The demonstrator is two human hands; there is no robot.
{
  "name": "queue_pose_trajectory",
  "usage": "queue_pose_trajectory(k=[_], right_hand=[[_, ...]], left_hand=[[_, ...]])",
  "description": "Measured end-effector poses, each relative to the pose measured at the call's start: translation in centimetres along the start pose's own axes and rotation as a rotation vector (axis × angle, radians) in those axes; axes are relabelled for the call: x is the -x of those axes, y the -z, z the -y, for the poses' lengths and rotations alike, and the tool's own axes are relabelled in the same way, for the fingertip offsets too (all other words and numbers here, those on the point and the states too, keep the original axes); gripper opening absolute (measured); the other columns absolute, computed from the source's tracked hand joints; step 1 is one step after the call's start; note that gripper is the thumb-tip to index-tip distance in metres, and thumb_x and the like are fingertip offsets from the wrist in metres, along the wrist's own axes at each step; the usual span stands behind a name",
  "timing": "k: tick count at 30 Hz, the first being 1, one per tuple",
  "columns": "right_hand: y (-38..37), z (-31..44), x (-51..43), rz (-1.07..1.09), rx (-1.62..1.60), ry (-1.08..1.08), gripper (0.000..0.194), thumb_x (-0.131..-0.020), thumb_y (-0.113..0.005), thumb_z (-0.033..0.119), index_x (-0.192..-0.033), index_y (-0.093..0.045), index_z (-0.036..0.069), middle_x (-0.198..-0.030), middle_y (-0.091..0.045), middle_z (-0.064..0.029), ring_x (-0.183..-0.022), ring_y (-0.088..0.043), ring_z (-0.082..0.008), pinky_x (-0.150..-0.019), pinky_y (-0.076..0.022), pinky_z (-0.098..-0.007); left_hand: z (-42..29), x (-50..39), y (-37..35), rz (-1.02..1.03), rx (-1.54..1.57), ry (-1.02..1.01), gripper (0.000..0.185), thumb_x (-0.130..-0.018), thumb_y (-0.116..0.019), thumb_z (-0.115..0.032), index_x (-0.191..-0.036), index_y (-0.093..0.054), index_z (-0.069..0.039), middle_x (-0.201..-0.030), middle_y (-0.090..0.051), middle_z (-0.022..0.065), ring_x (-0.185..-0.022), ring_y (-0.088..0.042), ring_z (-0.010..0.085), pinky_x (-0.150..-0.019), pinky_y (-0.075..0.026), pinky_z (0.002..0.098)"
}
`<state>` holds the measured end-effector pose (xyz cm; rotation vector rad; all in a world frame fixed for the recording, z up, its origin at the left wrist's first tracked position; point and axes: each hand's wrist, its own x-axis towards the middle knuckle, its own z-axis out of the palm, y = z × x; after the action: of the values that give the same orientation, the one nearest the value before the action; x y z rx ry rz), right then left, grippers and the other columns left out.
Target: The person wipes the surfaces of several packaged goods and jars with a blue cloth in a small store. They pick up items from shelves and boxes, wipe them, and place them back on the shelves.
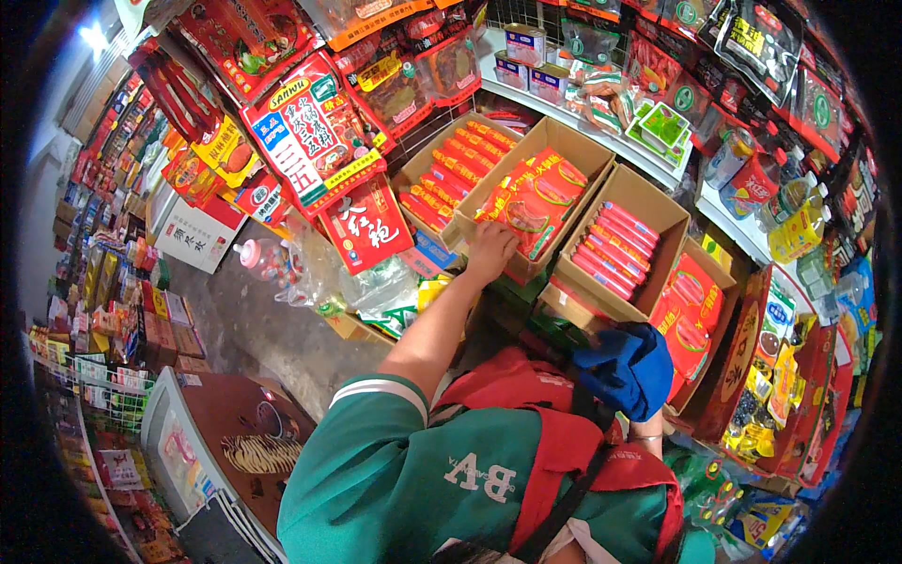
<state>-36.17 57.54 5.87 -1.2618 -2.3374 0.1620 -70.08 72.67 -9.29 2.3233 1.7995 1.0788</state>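
Observation:
My left hand reaches over the near edge of an open cardboard box, its fingers curled on the end of a red packet of sausages. At the lower right, my right wrist with a bracelet runs into a bunched blue cloth, which hides the fingers. To the left stands a box of red-wrapped sausages. On the right, another box holds pink and red sausages. Beyond it lie large red sausage packets in a further box.
Red seasoning packets hang at the upper left. Cans stand on a white shelf, with bottles to the right. A clear jar with a pink lid and plastic bags are near my left arm. A brown-topped cabinet stands lower left.

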Motion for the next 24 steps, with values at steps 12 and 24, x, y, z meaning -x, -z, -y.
queue_pose_trajectory(k=[12,24], right_hand=[[0.5,0.6,-0.8,-0.002,-0.079,-0.003,0.036,-0.063,-0.075,0.039,-0.092,-0.073,0.018,-0.100,-0.065,-0.0099,-0.095,-0.058,-0.0334,-0.081,-0.0475,-0.0412],[1.0,0.7,0.9,-0.070,-0.046,-0.157,0.050,-0.062,-0.076,0.043,-0.098,-0.069,0.009,-0.099,-0.063,-0.0158,-0.090,-0.057,-0.0374,-0.077,-0.0483,-0.0432]], left_hand=[[-0.4,-0.2,0.4,-0.014,-0.054,-0.063,0.018,-0.087,-0.059,-0.023,-0.088,-0.069,-0.009,-0.097,-0.063,0.0068,-0.102,-0.052,0.0290,-0.092,-0.041,0.0421],[-0.5,-0.2,0.2,-0.037,0.030,0.053,0.016,-0.085,-0.064,-0.020,-0.090,-0.070,-0.007,-0.099,-0.062,0.0093,-0.102,-0.052,0.0330,-0.089,-0.043,0.0443]])
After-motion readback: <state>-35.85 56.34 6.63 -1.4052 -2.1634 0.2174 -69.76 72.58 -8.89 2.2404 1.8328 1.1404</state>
